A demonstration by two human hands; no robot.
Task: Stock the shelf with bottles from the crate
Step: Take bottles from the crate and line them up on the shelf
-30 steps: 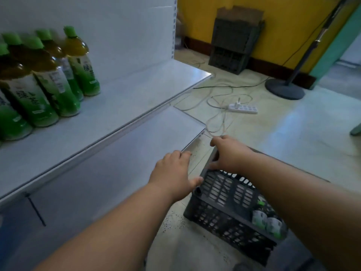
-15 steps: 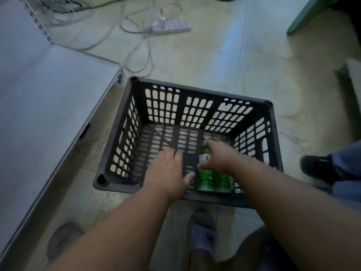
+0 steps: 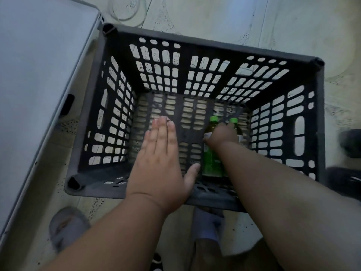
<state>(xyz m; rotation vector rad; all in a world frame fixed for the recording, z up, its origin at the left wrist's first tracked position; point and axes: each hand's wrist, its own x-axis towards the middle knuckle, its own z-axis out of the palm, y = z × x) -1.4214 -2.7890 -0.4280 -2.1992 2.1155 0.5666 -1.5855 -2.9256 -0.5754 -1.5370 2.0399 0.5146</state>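
A dark slotted plastic crate (image 3: 207, 49) stands on the floor below me. Two green-capped tea bottles stand in its near right corner: the left bottle (image 3: 211, 153) and the right bottle (image 3: 233, 122), mostly hidden behind my arm. My right hand (image 3: 221, 134) reaches down inside the crate and closes around the left bottle's shoulder. My left hand (image 3: 162, 153) hovers flat over the crate's near edge, fingers together and extended, holding nothing.
The white bottom shelf (image 3: 35, 79) runs along the crate's left side, almost touching it. A white cable (image 3: 125, 14) lies on the tiled floor beyond. My slippered feet (image 3: 66, 227) stand just in front of the crate. A dark shoe (image 3: 349, 141) is at the right.
The view swung from the stocked shelf down into the crate. Both hands left the crate rim; the right one went down onto a bottle, the left one spread flat above the crate.
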